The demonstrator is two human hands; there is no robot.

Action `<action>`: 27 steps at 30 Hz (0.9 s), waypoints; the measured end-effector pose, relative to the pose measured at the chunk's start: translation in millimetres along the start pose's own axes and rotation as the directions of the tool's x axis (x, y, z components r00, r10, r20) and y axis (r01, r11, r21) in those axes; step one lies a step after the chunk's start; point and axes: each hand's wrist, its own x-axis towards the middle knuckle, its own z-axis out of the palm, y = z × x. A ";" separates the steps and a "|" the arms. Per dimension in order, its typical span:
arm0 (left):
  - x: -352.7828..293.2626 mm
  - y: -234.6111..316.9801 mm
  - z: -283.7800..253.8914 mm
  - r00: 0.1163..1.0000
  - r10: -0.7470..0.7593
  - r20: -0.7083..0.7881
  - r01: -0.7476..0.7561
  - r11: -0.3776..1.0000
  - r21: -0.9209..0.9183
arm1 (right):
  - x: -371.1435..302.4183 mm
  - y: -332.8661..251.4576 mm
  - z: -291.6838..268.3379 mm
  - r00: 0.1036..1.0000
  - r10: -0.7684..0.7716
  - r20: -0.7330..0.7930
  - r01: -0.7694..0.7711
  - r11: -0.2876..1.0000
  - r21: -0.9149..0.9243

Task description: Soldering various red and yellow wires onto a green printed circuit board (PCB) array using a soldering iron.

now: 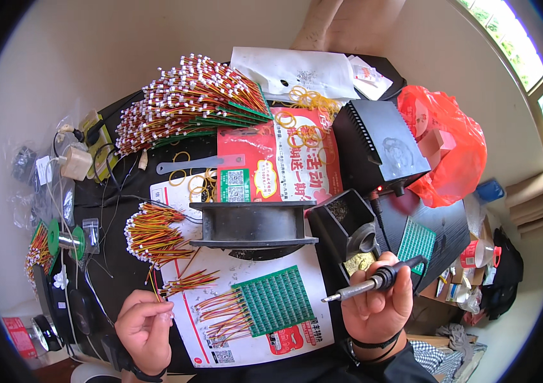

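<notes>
My right hand grips a soldering iron by its black handle, the metal tip pointing left over the circuit board. The green circuit board panel lies on a printed sheet, with red and yellow wires along its left side. Left of these, my left hand is closed, thumb and forefinger together; whatever is between them is too small to make out. Close above its fingers lie a small pile of loose wires and a larger wire bundle with white connectors.
A black spool stands behind the board. Farther back are stacked wired boards, a black soldering station, rubber bands and a red plastic bag. The iron's holder is at right; a solder reel stands left.
</notes>
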 end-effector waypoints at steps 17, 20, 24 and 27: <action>0.4 1.1 1.0 0.999 -0.022 0.038 0.021 0.999 0.033 | -4.9 1.4 -4.4 1.000 -0.002 -0.026 0.003 0.999 0.052; -0.5 0.4 0.8 0.999 -0.012 0.040 0.010 0.999 0.036 | -4.2 1.5 -4.9 1.000 -0.015 -0.012 0.015 0.999 0.032; 1.2 0.9 2.4 0.999 0.020 0.047 -0.023 0.998 0.054 | -4.4 1.2 -1.7 0.999 -0.017 -0.033 0.017 1.000 0.014; 1.8 2.2 4.5 0.997 0.050 0.053 -0.054 0.995 0.079 | -5.4 0.8 0.9 0.995 -0.029 -0.093 0.031 0.999 0.027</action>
